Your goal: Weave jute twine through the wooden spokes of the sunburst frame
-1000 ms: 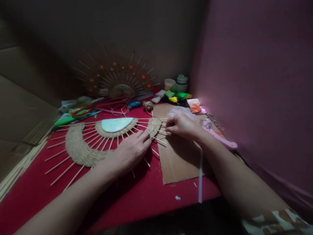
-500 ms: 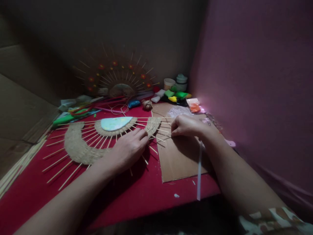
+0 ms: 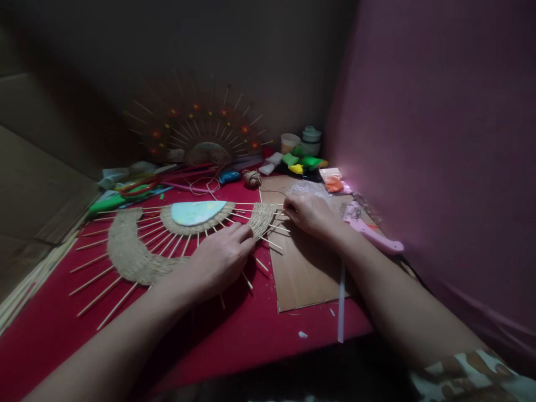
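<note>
A half-round frame of thin sticks lies on the red cloth, with a wide woven twine band [image 3: 125, 245] and a pale blue half disc [image 3: 196, 212] at its centre. My left hand [image 3: 228, 251] rests over the band's lower right part, fingers closed on the woven edge. At the right end of the frame, my right hand [image 3: 307, 212] is pinched by the stick tips, near the band's end [image 3: 263, 216]. Thin twine runs from a small ball [image 3: 252, 178] toward my right hand; what lies between its fingertips is too small to make out.
Cardboard [image 3: 310, 279] lies beneath the frame's right end. A pink glue gun [image 3: 377, 239] and a white glue stick [image 3: 341, 312] are near my right forearm. Behind stand a decorated stick fan [image 3: 209, 128], clay packets [image 3: 310, 162] and a cup [image 3: 290, 143].
My right hand has shifted slightly left, closer to the band's end, showing more of the pink glue gun. The frame has turned or slid slightly left. My left hand stays on the band.
</note>
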A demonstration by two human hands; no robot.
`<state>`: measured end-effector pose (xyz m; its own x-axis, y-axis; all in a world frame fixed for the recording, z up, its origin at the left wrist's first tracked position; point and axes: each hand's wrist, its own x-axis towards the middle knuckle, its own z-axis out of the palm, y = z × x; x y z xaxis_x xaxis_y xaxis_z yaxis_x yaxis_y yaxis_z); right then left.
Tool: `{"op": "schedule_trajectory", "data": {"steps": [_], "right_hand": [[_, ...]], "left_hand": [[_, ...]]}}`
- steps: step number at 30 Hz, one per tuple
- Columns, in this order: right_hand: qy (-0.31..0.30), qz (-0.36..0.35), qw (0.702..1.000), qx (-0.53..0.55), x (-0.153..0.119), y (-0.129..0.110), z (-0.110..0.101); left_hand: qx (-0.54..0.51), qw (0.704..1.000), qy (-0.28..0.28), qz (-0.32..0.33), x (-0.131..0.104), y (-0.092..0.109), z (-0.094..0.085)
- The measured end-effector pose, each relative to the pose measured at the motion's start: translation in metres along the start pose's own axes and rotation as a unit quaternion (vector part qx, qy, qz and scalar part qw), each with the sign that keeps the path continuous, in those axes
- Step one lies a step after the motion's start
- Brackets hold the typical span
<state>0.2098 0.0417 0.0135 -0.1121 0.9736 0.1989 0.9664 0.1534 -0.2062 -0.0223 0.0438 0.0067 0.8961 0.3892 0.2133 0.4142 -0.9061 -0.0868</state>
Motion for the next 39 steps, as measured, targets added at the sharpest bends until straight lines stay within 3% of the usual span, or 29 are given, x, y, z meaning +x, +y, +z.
{"op": "schedule_trajectory", "data": {"steps": [6, 11, 18, 23, 27, 30, 34, 39], "right_hand": [[-0.007, 0.005, 1.000, 0.007, -0.002, -0.010, 0.013], [-0.015, 0.006, 1.000, 0.022, -0.003, -0.015, 0.015], [-0.004, 0.000, 0.999, 0.042, -0.005, -0.019, 0.013], [-0.028, -0.025, 0.996, 0.081, -0.008, -0.024, 0.007], [-0.047, -0.047, 0.991, 0.115, -0.007, -0.021, 0.002], [-0.066, -0.053, 0.991, 0.107, -0.005, -0.015, 0.000], [-0.085, -0.051, 0.990, 0.098, -0.004, -0.006, -0.004], [-0.063, -0.033, 0.996, 0.059, -0.001, 0.005, -0.008]], "left_hand": [[-0.031, 0.998, -0.051, 0.012, -0.007, -0.003, -0.004], [-0.145, 0.986, -0.085, 0.004, -0.010, -0.009, -0.011], [-0.165, 0.983, 0.024, -0.076, -0.001, -0.009, 0.002], [-0.089, 0.990, 0.022, -0.110, 0.021, 0.006, 0.002], [-0.055, 0.995, -0.028, -0.083, 0.031, 0.016, 0.007], [0.007, 0.998, -0.018, -0.060, 0.031, 0.018, 0.014], [0.074, 0.997, -0.006, 0.023, 0.029, 0.016, 0.017], [0.098, 0.993, -0.019, 0.070, 0.030, 0.017, 0.012]]}}
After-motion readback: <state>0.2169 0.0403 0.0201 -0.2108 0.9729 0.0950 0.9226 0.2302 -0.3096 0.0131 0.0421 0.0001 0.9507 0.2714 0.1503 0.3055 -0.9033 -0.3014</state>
